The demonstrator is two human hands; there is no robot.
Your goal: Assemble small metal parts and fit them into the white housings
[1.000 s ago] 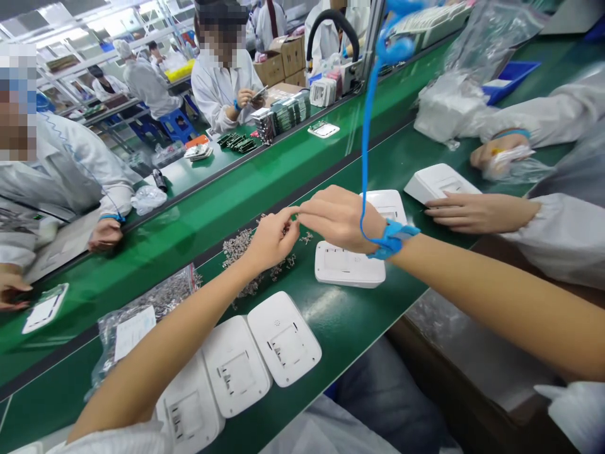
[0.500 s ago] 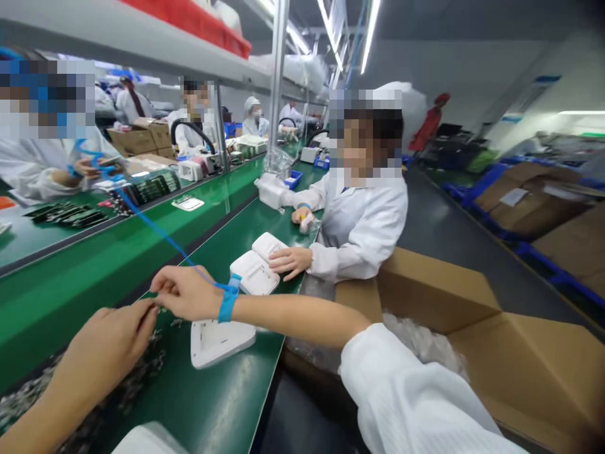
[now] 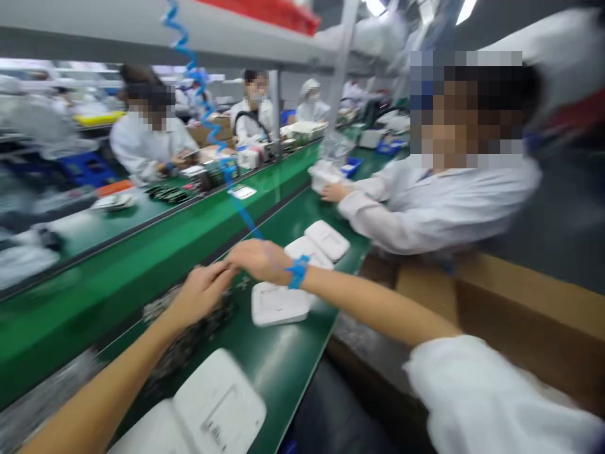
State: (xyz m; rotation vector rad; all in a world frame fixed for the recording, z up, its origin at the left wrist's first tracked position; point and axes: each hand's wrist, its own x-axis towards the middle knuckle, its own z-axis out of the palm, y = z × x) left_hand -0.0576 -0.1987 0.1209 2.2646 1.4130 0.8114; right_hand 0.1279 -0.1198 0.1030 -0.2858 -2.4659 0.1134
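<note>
My left hand (image 3: pixel 203 291) and my right hand (image 3: pixel 258 260) meet at their fingertips over the green bench. Both are closed in a pinch, and whatever is between the fingers is too small and blurred to make out. Below my left hand lies a heap of small dark and silvery parts (image 3: pixel 182 343). Just under my right wrist sits a white plastic housing (image 3: pixel 280 308), partly covered by my right hand. A blue wrist strap (image 3: pixel 297 271) with a coiled blue cord (image 3: pixel 208 116) is on my right wrist.
More white housings (image 3: pixel 328 241) lie farther along the green bench (image 3: pixel 265 372), with another white housing (image 3: pixel 231 400) close to me. A co-worker in white (image 3: pixel 439 208) reaches to a white container (image 3: pixel 326 176). An open cardboard box (image 3: pixel 515 315) stands at the right.
The view has swung right to left, so the scene sits farther right. My hands stay together at the fingertips. The co-worker's hand has left the white housings and is at the white container.
</note>
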